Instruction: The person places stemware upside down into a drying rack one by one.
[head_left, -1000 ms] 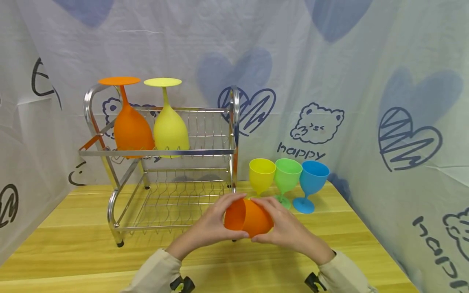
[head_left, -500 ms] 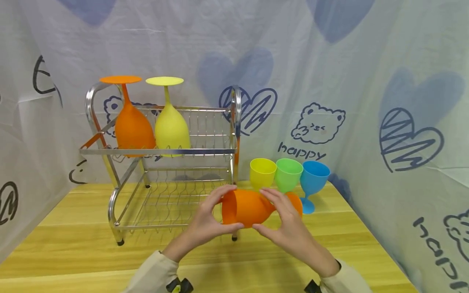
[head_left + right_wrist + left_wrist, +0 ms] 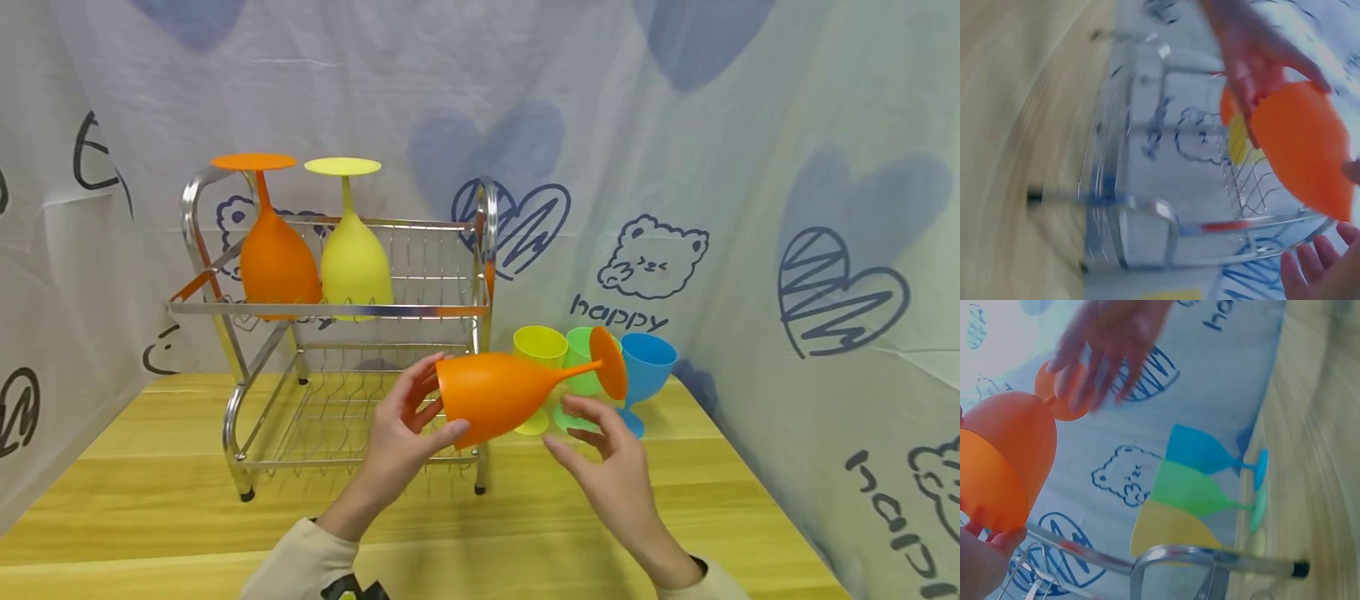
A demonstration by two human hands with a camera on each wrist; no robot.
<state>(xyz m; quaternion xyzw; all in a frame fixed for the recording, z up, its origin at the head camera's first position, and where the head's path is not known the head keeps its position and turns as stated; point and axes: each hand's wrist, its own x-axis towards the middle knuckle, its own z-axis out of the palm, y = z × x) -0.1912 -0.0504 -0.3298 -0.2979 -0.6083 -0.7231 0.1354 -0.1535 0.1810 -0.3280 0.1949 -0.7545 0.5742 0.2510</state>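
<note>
An orange plastic goblet [image 3: 495,396] is held on its side above the table, its mouth to the left and its foot to the right, slightly raised. My left hand [image 3: 401,429] grips the bowl near the rim, thumb in front and fingers behind. Below the stem, my right hand [image 3: 611,467] is apart from the goblet with fingers loosely bent and nothing in them. The left wrist view looks partly into the goblet's mouth. Upside down on the rack's upper tier stand another orange goblet [image 3: 277,258] and a pale yellow goblet [image 3: 354,262].
A two-tier metal dish rack [image 3: 330,311] stands left of centre on the wooden table [image 3: 187,533]. Upright at the back right are a yellow goblet [image 3: 538,343], a green goblet [image 3: 579,343] and a blue goblet [image 3: 647,362]. A printed curtain [image 3: 675,150] hangs behind.
The orange goblet has been raised and turned so its stem and foot now show at the right. My right hand has let go of its bowl; my left hand has shifted left, still gripping it.
</note>
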